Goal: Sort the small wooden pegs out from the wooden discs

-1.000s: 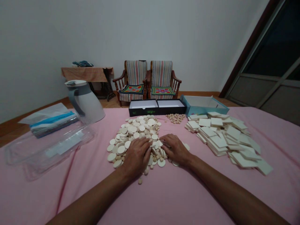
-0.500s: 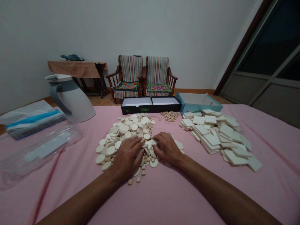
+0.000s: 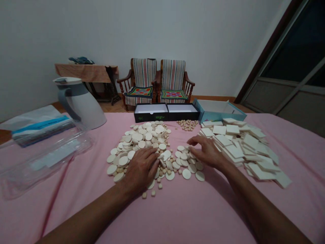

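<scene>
My left hand [image 3: 141, 166] rests on the right part of a big heap of pale round wooden discs [image 3: 138, 137], fingers loosely bent and thumb apart. Its fingertips touch discs at the heap's edge; the palm side is hidden. Small wooden cubes [image 3: 159, 186] lie among the discs and in front of them. My right hand [image 3: 207, 150] is open, thumb and forefinger apart, over the right edge of a smaller spread of discs [image 3: 185, 159]. Nothing shows between those fingers.
Square white wooden tiles [image 3: 235, 149] are piled at the right. Behind are small wooden pieces [image 3: 188, 125], a black two-part box [image 3: 152, 117] and a blue box [image 3: 212, 117]. A jug [image 3: 88, 108], clear plastic tray [image 3: 56, 156] and blue-white pack [image 3: 42, 128] stand left on pink cloth [image 3: 167, 217].
My right hand has moved right, away from my left hand, uncovering loose discs between them. My left hand stays on the heap. The whole view has shifted slightly.
</scene>
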Tool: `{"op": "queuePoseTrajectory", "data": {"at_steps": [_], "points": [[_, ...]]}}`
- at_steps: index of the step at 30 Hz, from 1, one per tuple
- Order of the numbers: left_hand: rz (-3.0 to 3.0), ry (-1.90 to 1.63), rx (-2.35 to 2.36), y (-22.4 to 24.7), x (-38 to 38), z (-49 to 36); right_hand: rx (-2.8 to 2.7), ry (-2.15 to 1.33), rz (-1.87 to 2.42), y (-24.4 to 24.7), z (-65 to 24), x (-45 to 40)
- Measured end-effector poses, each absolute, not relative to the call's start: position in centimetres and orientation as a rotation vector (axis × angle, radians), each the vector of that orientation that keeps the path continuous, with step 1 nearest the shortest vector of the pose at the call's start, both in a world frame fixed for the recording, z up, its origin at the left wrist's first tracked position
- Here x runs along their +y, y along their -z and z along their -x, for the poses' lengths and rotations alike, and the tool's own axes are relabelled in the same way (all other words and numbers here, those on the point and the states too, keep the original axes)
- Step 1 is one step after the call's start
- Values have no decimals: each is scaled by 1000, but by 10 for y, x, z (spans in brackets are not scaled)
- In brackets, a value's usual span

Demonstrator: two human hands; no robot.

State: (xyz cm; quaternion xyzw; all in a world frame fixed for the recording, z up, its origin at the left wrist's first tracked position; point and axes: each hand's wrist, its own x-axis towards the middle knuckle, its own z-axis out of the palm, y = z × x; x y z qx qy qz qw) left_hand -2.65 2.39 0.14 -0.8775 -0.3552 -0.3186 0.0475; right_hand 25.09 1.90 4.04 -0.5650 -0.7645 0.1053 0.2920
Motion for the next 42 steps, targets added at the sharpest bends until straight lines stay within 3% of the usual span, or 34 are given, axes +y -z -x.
{"op": "queuePoseTrajectory", "data": {"at_steps": [6, 42], "points": [[2674, 996, -1096, -2, 23, 25, -2274, -236, 1178, -22, -193, -2], [2659, 1022, -1089, -1, 23, 24, -2235, -204, 1409, -21, -184, -11]]}}
